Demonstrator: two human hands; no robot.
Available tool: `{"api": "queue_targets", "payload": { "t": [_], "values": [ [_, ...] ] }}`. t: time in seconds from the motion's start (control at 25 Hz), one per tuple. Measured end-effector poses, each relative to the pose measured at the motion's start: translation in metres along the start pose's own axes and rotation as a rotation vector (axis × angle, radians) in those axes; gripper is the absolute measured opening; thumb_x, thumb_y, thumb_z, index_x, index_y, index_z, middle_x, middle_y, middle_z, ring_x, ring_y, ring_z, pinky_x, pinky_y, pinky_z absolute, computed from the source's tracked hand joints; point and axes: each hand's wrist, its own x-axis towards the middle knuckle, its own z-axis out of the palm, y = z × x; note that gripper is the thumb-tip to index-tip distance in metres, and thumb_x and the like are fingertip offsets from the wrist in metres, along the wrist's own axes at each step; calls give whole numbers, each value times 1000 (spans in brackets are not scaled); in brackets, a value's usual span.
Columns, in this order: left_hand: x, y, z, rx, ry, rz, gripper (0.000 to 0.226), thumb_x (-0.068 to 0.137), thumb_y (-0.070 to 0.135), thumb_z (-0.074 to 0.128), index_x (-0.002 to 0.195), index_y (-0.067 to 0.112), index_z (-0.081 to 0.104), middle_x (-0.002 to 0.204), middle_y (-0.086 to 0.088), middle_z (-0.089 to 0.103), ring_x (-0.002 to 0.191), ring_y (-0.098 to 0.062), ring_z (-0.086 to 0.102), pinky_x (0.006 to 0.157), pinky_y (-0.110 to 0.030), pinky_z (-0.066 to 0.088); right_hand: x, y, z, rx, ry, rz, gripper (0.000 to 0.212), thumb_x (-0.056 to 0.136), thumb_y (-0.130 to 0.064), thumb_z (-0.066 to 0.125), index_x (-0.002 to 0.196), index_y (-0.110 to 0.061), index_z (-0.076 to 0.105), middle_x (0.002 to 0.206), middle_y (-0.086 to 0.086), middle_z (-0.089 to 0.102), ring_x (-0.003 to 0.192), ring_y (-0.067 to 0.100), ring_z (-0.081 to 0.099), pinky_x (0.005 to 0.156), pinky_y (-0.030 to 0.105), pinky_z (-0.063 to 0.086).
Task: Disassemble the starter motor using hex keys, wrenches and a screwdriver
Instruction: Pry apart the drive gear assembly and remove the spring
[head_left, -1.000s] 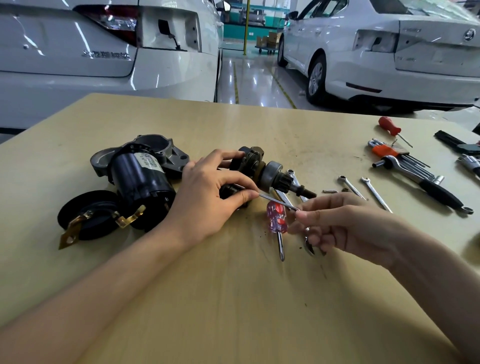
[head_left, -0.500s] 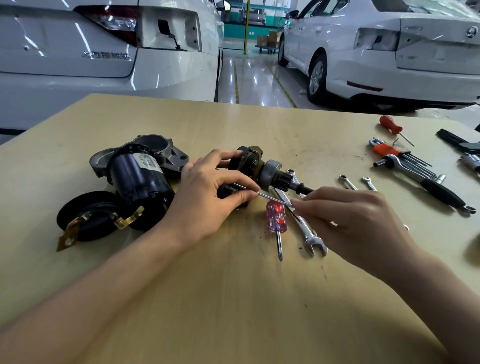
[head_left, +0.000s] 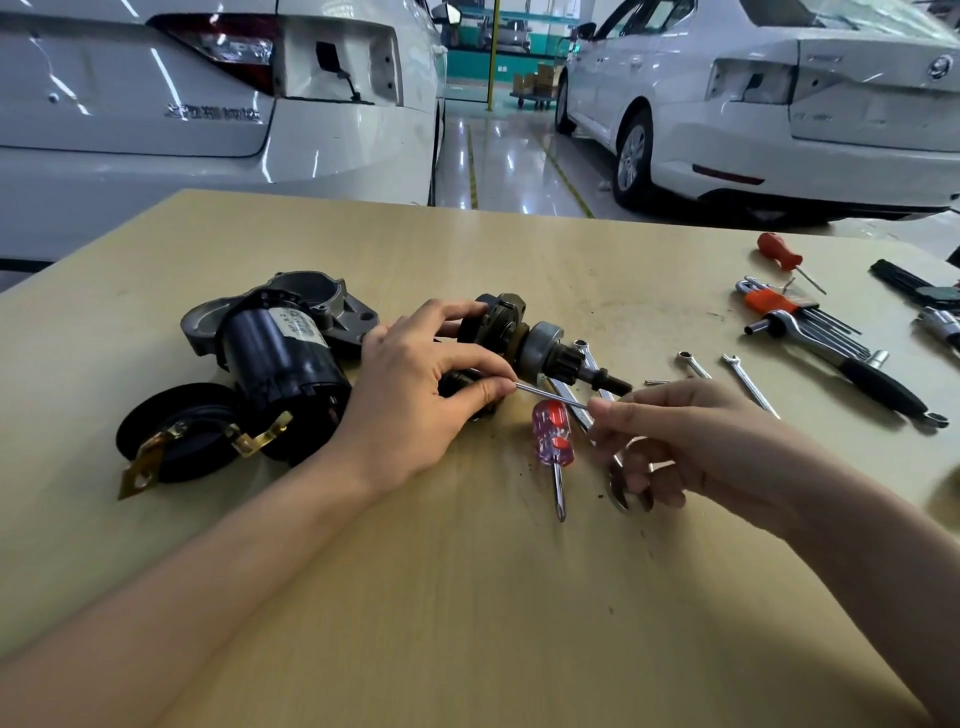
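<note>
My left hand (head_left: 410, 400) pinches a small black part (head_left: 467, 387) between thumb and forefinger, its other fingers resting on the dark end of the drive gear assembly (head_left: 540, 348). My right hand (head_left: 691, 441) grips the near end of a thin metal rod (head_left: 550, 395) whose tip meets the black part. The black motor body (head_left: 280, 358) lies to the left against the grey aluminium nose housing (head_left: 311, 296). A black end cap (head_left: 171, 441) with brass terminals sits beside it. A red-and-clear screwdriver (head_left: 553, 439) lies between my hands.
An open-end wrench (head_left: 618, 493) lies partly under my right hand. Two small wrenches (head_left: 693, 364) (head_left: 748, 382), an orange-held hex key set (head_left: 769, 301), a ratchet (head_left: 857, 369) and a red screwdriver (head_left: 779, 249) lie at the right. White cars stand beyond the table's far edge.
My right hand has shifted slightly along the rod and turned, its fingers curled under again. My left hand and the motor parts have stayed in place.
</note>
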Motion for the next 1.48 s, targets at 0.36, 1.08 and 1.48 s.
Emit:
{"api": "queue_targets", "payload": {
  "t": [0.36,1.08,1.48],
  "values": [
    [1,2,-2,-20,-5,-36,19,75,28,77,92,36,71,127,14,53,117,-5,49,109,-51,29,-4,11,12,-638,521,-765,8,75,-5,79,74,-12,76,56,-12,62,46,4,50,49,8,35],
    [0,2,-1,-15,2,-22,19,73,24,80,79,39,70,125,11,55,116,-10,52,106,-52,32,-4,-3,12,-43,153,-171,32,58,-43,75,70,-13,75,47,-3,56,38,9,37,39,14,30],
    [0,3,-3,-40,-26,-34,20,72,25,80,80,40,70,127,13,53,117,-7,50,108,-50,30,-2,19,19,-1165,569,-994,17,83,-12,72,67,-8,68,58,2,54,43,23,42,39,30,40]
  ]
}}
